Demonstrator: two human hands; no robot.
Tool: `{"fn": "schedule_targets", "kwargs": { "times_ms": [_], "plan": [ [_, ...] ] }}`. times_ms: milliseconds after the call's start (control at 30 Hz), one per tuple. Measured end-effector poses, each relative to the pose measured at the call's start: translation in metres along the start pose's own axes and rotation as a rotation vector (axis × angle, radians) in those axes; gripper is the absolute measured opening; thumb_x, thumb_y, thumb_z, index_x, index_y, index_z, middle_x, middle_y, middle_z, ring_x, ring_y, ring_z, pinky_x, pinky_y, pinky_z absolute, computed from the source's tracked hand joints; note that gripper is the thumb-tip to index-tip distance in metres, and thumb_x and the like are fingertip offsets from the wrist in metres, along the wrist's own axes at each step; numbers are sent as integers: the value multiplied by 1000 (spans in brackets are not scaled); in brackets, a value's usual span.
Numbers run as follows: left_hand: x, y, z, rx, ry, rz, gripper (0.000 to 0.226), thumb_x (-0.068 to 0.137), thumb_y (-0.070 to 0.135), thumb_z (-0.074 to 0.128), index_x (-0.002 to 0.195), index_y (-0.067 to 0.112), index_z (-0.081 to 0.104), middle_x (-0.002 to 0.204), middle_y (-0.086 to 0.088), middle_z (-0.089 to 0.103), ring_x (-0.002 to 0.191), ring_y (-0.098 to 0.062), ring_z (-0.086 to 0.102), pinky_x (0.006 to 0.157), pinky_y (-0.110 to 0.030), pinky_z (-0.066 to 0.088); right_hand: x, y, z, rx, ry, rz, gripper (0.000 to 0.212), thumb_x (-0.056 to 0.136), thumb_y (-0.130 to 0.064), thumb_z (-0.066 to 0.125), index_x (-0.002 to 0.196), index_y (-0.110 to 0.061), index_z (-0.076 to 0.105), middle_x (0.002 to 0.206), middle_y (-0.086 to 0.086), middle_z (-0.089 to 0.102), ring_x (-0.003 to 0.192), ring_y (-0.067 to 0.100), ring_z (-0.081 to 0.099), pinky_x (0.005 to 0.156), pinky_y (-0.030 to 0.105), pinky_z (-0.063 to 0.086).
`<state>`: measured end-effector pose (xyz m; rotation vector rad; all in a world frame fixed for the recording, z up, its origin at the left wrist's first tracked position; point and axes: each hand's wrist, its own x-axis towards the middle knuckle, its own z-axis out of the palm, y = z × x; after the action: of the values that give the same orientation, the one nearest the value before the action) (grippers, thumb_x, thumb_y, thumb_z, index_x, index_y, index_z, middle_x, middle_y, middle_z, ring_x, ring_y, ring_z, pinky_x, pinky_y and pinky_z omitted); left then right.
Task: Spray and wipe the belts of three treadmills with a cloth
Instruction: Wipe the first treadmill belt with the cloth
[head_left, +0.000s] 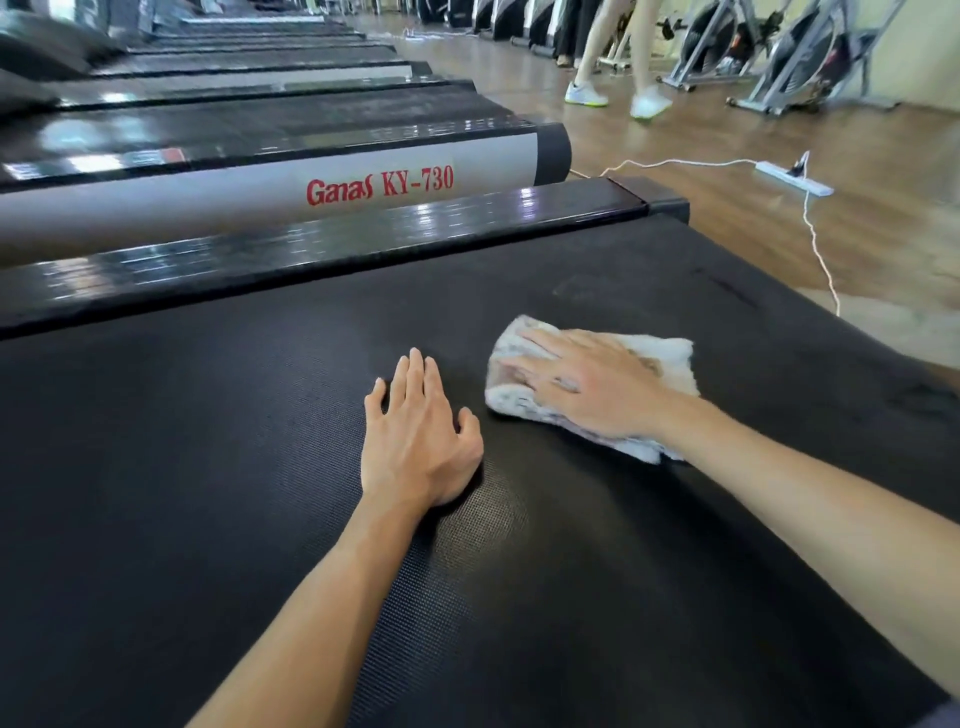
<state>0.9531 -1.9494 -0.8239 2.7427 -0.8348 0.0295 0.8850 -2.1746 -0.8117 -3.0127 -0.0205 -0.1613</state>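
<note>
**Flat hands on the belt**

The left hand (421, 441) lies flat on the black treadmill belt (208, 467), its grip wide and holding nothing. Just to its right, the right hand (587, 384) presses the white cloth (670, 358) onto the belt with straight fingers.

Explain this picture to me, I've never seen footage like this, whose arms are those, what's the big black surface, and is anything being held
The single picture comes from a camera worn on a person's head, looking forward and down, so the two bare arms are the wearer's own. The black textured surface is a treadmill belt, one of a row; the neighbouring machine's grey side rail reads "Ganas KY-730". The left hand rests flat on the belt, holding nothing. The right hand presses a whitish cloth onto the belt with straight fingers, as in wiping. No spray bottle is in view. Beyond, on the wooden floor, lie a white power strip and its cable, and another person's legs show near exercise bikes.
</note>
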Motion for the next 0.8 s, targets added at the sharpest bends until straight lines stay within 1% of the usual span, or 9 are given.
{"fn": "schedule_targets", "kwargs": {
  "times_ms": [67,167,267,367,433,500,567,667,800],
  "plan": [
    [1,1,1,1,7,0,75,100,44,30,161,5,8,170,-10,2,157,-19,-2,127,-44,2,-10,24,-8,1,-22,82,49,105,-50,25,151,-51,41,169,-20,17,148,21,33,119,41,27],
    [1,1,2,-6,8,-1,75,99,44,28,161,5,9,170,-9,3,157,-19,-1,127,-44,2,26,43,-13,-69,14,194,41,108,-41,26,143,-47,47,152,-8,36,131,31,49,100,44,40],
    [1,0,0,0,12,-6,79,95,47,24,161,5,11,170,-9,4,157,-19,0,127,-44,4,69,27,-5,-149,36,259,39,107,-40,26,141,-42,46,145,4,40,118,38,55,87,44,39],
    [1,0,-1,-11,-6,-1,76,100,46,28,161,6,7,170,-8,0,157,-18,-3,127,-43,2,65,-3,4,-133,-11,155,39,104,-44,29,141,-49,42,156,1,34,126,37,51,99,51,41],
    [2,0,-2,-16,-9,2,76,101,45,30,161,6,5,170,-8,-3,157,-18,-5,127,-42,0,33,-7,2,-50,-35,58,47,101,-49,26,146,-55,37,166,-9,23,142,30,38,113,54,33],
    [2,0,-2,-20,-7,4,76,101,46,29,161,6,4,170,-8,-4,157,-17,-6,127,-43,0,8,3,-4,36,-67,49,51,102,-52,23,151,-55,37,170,-17,13,151,21,27,121,48,23],
    [1,0,-3,-23,3,2,76,101,45,28,161,6,4,170,-8,-4,157,-17,-7,127,-43,0,14,25,-5,22,-41,127,46,106,-48,25,149,-53,41,168,-17,18,147,22,33,115,45,29],
    [1,0,-2,-23,15,1,77,101,46,28,161,5,4,170,-9,-4,157,-18,-6,127,-44,2,68,39,-4,-81,19,236,40,106,-45,24,141,-47,45,151,-6,36,125,35,52,95,46,42],
    [2,0,-2,-32,9,-2,77,101,46,27,161,5,1,170,-8,-6,157,-18,-7,127,-43,1,110,2,8,-72,9,170,43,102,-50,24,141,-47,43,156,-1,34,129,37,51,101,51,41]
  ]
}}
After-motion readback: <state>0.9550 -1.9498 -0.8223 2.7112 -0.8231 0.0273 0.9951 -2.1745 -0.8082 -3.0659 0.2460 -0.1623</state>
